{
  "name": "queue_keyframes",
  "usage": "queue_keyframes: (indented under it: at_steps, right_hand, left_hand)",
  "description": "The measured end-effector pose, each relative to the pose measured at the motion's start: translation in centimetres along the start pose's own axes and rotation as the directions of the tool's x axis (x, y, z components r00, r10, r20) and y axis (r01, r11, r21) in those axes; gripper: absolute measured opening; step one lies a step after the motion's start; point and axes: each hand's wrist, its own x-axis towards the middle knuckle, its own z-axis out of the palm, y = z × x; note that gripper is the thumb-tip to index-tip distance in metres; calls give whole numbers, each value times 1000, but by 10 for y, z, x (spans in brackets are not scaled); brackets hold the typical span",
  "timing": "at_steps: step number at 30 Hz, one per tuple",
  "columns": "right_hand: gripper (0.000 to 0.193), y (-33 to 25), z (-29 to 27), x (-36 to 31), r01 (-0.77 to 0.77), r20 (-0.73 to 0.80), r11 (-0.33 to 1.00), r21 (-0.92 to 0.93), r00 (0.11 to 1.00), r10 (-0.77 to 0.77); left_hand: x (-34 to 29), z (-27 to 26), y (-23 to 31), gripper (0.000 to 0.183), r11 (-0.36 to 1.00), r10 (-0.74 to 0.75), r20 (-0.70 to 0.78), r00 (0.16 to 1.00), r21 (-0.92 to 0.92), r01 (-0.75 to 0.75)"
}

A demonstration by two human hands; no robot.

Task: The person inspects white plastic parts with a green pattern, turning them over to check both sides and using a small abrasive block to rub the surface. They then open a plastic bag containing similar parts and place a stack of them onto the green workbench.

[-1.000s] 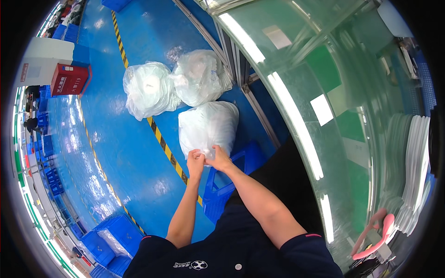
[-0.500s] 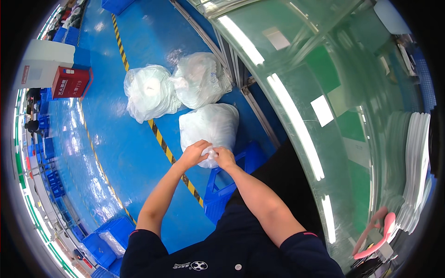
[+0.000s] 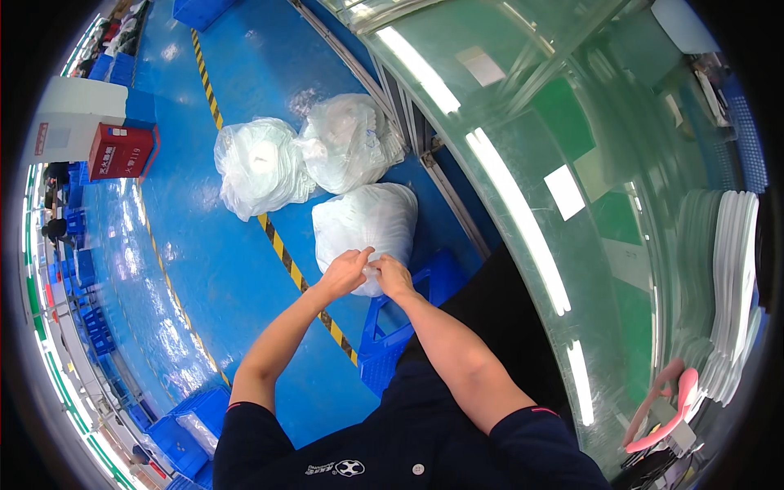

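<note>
Left forearm (image 3: 282,343) has swung leftward; left hand (image 3: 347,272) and right hand (image 3: 394,278) each pinch the gathered neck (image 3: 371,276) of the near white bag (image 3: 367,220) on the floor (image 3: 253,73); hard pulling could tear its thin plastic.

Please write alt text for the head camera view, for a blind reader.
A person's left hand and right hand hold a full white plastic bag at its gathered end. Two more bags lie beyond it on a blue floor.

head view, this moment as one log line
white plastic bag: bulging | left hand: at gathered top | right hand: at gathered top | striped floor tape: left of bag
</note>
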Motion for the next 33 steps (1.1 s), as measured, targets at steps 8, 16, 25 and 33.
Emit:
queue_keyframes:
  at_steps: [8,16,25,33]
  right_hand:
    - [27,-6,-3,-3,-72,-12,996,61,997,73]
    - [26,7,4,1,30,-16,999,16,999,-30]
    - [22,2,8,-6,-24,-4,1000,5,1000,24]
    - [21,-3,5,-12,-99,-17,994,50,995,100]
  left_hand:
    - [-10,7,-7,48,883,-178,42,983,-434,178]
    - [-9,16,-29,56,846,-197,-15,980,-508,162]
    - [0,1,-14,50,987,-7,130,992,-160,27]
    - [-7,7,-16,36,894,-179,167,970,-384,231]
